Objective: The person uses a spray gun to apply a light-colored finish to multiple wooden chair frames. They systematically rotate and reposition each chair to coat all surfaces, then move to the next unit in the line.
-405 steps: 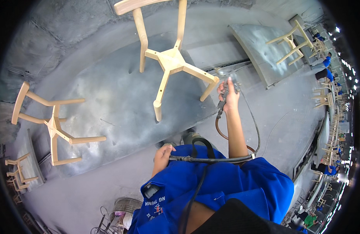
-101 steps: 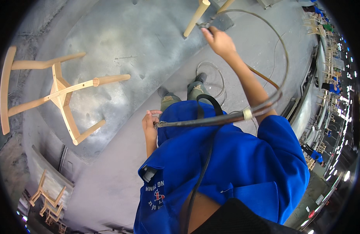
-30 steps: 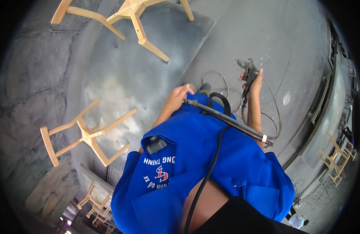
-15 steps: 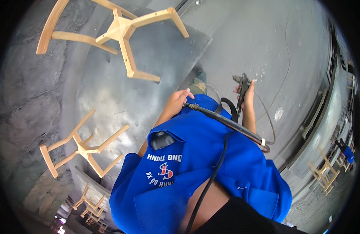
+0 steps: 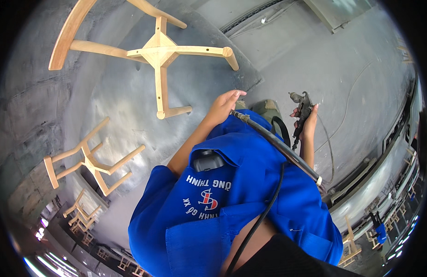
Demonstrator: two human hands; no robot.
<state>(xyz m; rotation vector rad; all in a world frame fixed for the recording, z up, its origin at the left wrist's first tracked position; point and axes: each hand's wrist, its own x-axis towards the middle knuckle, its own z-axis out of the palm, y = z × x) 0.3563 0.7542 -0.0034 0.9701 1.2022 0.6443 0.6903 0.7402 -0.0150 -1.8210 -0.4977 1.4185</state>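
Observation:
My right hand (image 5: 308, 123) is wrapped around the dark handle of a spray gun (image 5: 304, 110), held out to the right of my body with its nozzle end up. A thin hose trails down beside that hand. My left hand (image 5: 222, 107) is closed at the metal-fitted end of a thick black hose (image 5: 273, 141), which slants across my blue jacket (image 5: 250, 180); the grip itself is partly hidden. Beyond my left hand stands a pale wooden chair frame (image 5: 160, 50) with a cross-shaped brace. My left hand is apart from it.
A second wooden chair frame (image 5: 90, 160) stands at left, with more frames (image 5: 82, 212) behind it. Grey sheet metal (image 5: 125, 106) lies under the near frames. A thin line (image 5: 346, 113) curves over the floor at right. A person in blue (image 5: 380, 233) is far right.
Both hands have shifted slightly right in the view, the spray gun and black hose with them. The view has turned, so the large chair frame appears lower and further right.

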